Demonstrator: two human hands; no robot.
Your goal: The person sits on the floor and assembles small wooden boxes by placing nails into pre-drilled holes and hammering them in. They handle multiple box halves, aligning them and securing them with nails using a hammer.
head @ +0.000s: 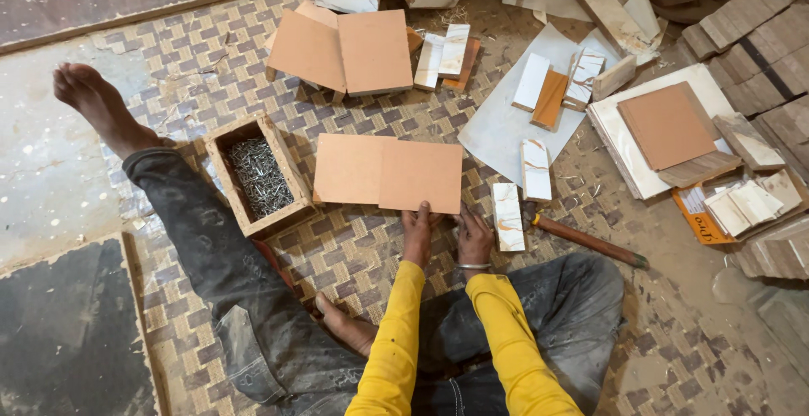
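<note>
Yellow sleeves (396,340) fill the bottom of the view, over dark, dust-marked trousers (227,298) on a person sitting on a woven checked mat (354,247), one bare foot (93,100) stretched out to the upper left. Largest item at the hands: two flat tan boards (388,171), smooth-faced and rectangular, lying side by side with edges touching, directly ahead of both hands. Left hand (416,230): fingers pinched on the near edge of the right-hand board, thumb on top, narrow grip. Right hand (474,237): beside the left, just off the boards' near right corner, fingers curled; grip not clear, cannot tell whether it holds anything. A metal bangle (473,266) sits on that wrist. Left of the boards, near but apart: open wooden box (221,150), rough-sided, filled with grey nails (259,176). Right of the right hand, just beside it: a short white marbled strip (507,216), and a hammer (586,241) with a reddish wooden handle lying at a slant. Farther back: a tan box-like assembly (341,49), more white and tan offcuts on a pale sheet (497,129), stacked wood pieces (758,28) at upper right.
</note>
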